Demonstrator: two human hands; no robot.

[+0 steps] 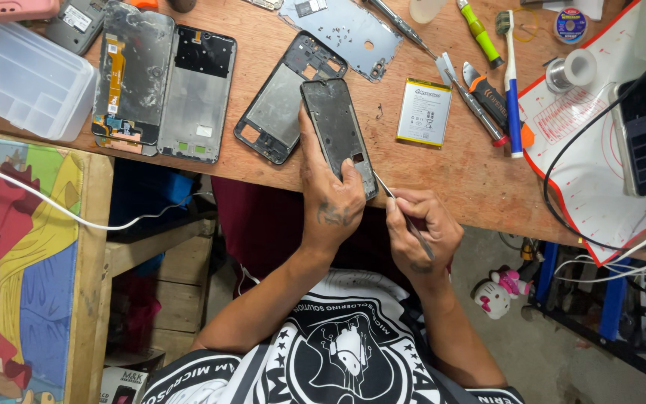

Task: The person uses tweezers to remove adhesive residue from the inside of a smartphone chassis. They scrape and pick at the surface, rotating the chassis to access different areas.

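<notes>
My left hand (330,206) wraps fingers and thumb around the dark phone panel (336,133) at the table (450,168) edge. At three o'clock, my right hand (420,232) pinches thin tweezers (401,212), tip touching the panel's lower corner.

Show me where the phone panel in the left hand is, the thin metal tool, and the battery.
phone panel (336,127), head view, middle of its dark back.
thin metal tool (384,185), head view, bare shaft above the right hand.
battery (424,112), head view, centre of its white face.
</notes>
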